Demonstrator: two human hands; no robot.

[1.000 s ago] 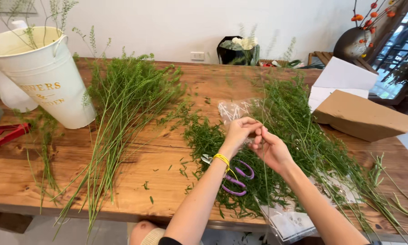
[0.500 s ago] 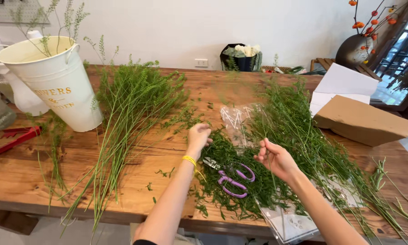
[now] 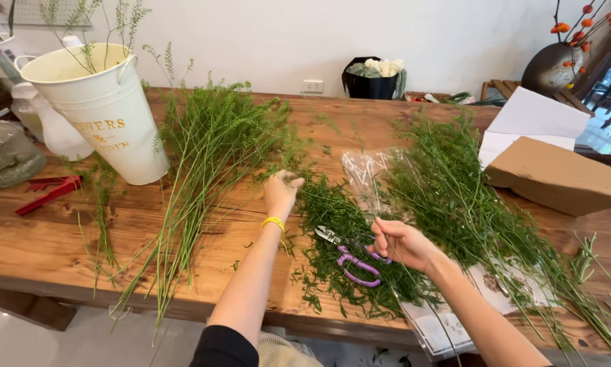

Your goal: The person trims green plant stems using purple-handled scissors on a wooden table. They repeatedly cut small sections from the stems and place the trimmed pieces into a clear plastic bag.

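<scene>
At the centre of the frame the left hand [image 3: 281, 190], wearing a yellow wristband [image 3: 273, 221], is reaching over the wooden table [image 3: 61, 238] with its fingers curled loosely around a small tuft of green trimmings beside the long bunch of green stems [image 3: 203, 156] lying left of centre. Lower and to the right, the right hand [image 3: 402, 243] is pinching a thin stem between fingertips, just beside the purple-handled scissors [image 3: 351, 259] lying on the heap of cuttings [image 3: 332, 211]. A cream metal bucket [image 3: 105, 112] is standing at the upper left, a brown cardboard box [image 3: 556, 178] at the right edge.
</scene>
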